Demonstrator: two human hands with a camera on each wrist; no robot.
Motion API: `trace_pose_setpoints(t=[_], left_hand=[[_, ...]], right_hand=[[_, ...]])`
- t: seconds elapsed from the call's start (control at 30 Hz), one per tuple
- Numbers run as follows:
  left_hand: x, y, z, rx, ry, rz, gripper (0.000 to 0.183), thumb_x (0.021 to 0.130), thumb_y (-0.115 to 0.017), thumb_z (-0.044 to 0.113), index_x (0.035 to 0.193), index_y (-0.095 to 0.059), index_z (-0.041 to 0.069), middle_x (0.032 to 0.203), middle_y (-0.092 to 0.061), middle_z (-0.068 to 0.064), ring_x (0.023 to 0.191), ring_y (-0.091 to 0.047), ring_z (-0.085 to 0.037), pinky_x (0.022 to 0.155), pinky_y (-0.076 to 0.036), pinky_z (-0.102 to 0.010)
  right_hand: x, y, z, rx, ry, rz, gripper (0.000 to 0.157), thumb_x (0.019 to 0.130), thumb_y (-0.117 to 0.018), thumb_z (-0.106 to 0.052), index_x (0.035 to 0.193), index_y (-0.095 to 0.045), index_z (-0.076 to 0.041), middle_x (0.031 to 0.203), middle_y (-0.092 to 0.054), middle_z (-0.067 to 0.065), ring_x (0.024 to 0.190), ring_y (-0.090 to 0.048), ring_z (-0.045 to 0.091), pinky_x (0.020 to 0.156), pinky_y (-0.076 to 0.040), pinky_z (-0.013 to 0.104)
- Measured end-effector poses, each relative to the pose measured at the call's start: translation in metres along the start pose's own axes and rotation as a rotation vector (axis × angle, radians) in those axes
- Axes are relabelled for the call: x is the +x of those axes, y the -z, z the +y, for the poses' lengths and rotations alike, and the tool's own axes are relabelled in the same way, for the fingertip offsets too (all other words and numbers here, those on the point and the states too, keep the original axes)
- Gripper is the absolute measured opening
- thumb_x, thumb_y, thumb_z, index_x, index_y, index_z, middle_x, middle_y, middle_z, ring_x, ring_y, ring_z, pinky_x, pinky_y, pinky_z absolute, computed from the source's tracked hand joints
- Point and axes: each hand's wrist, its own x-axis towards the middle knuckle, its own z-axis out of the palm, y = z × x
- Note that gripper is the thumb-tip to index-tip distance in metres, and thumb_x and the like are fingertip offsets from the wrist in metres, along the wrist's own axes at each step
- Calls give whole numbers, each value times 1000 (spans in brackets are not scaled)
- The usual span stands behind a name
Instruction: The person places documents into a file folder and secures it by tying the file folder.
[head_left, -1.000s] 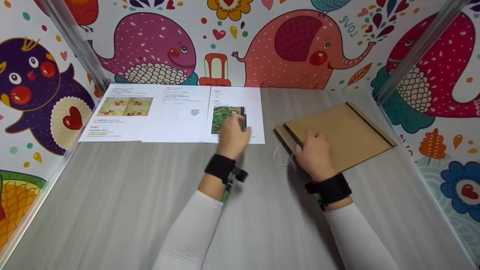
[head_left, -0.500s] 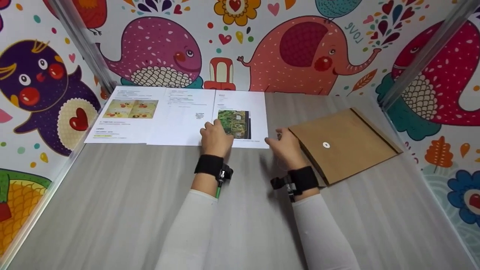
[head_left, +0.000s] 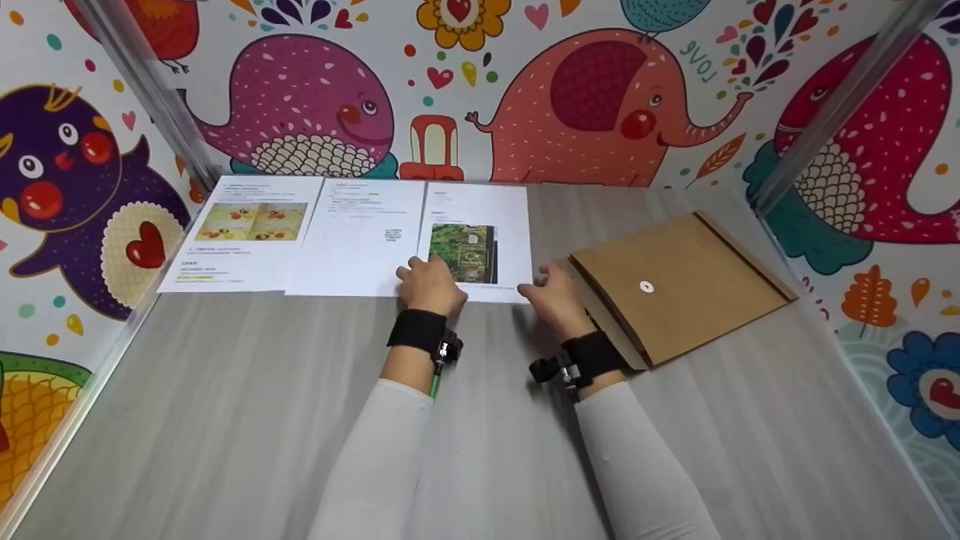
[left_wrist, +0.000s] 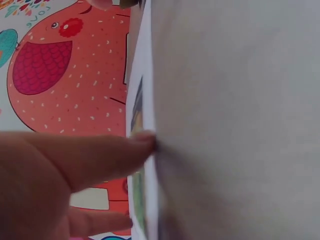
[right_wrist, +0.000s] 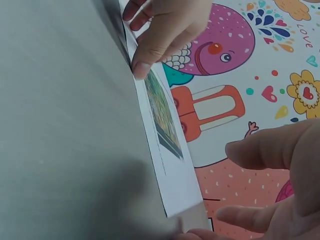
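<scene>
Three printed white sheets lie side by side at the back of the table. The right sheet [head_left: 480, 202] bears a green aerial photo and sits beside the middle sheet [head_left: 360, 262]. My left hand [head_left: 431, 286] rests at the front of these two sheets, fingers spread over the paper. In the left wrist view its thumb [left_wrist: 115, 152] touches the sheet's front edge. My right hand [head_left: 561, 300] is at the right sheet's front right corner, its thumb and fingers apart with nothing between them, as the right wrist view shows.
Just right of my right hand lies a brown paper document envelope [head_left: 697, 285] with a white button on it. The left sheet [head_left: 232, 262] carries a fruit picture. A wall panel [head_left: 585, 105] printed with cartoon animals stands behind the table [head_left: 247, 420].
My right hand has left the envelope and moved left to the right sheet's corner, uncovering the white button. My left hand has drawn back from the aerial photo to the sheets' front edge.
</scene>
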Motion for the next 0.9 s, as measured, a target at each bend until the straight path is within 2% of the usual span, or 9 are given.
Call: trace_pose_setpoints(t=[0.2, 0.4, 0.63, 0.8, 0.9], left_hand=[[-5, 4, 5, 4, 20, -44, 72, 75, -95, 34, 135, -66, 6, 136, -56, -27, 129, -49, -48, 98, -54, -59], [-6, 3, 4, 12, 41, -19, 77, 80, -89, 46, 139, -63, 3, 137, -55, -28, 131, -49, -46, 100, -53, -58], [-7, 7, 4, 17, 61, -81, 82, 80, -89, 48, 142, -60, 3, 139, -53, -28, 131, -50, -46, 99, -55, -58], [-9, 9, 6, 25, 52, -82, 81, 81, -87, 51, 142, -62, 4, 139, -56, -26, 133, -51, -46, 101, -54, -58], [-10, 10, 7, 31, 57, -82, 81, 81, -87, 51, 142, -62, 4, 139, -56, -26, 133, -52, -46, 101, -55, -58]], right_hand=[[1, 0, -1, -30, 0, 2, 71, 95, -66, -24, 155, -43, 5, 154, -52, 29, 144, -51, 41, 119, -44, 52], [-1, -2, -3, 9, -20, -9, 71, 94, -68, -23, 155, -43, 5, 152, -54, 29, 141, -53, 40, 118, -46, 51], [-2, -4, -6, 30, -38, 23, 71, 93, -67, -22, 153, -43, 8, 153, -52, 29, 143, -51, 40, 120, -44, 49], [-1, -4, -5, 73, -68, 21, 75, 94, -68, -23, 157, -39, 7, 161, -45, 27, 150, -44, 39, 125, -40, 47], [2, -4, -4, 118, -88, 19, 78, 95, -69, -23, 159, -36, 5, 163, -42, 27, 151, -43, 38, 124, -41, 47]])
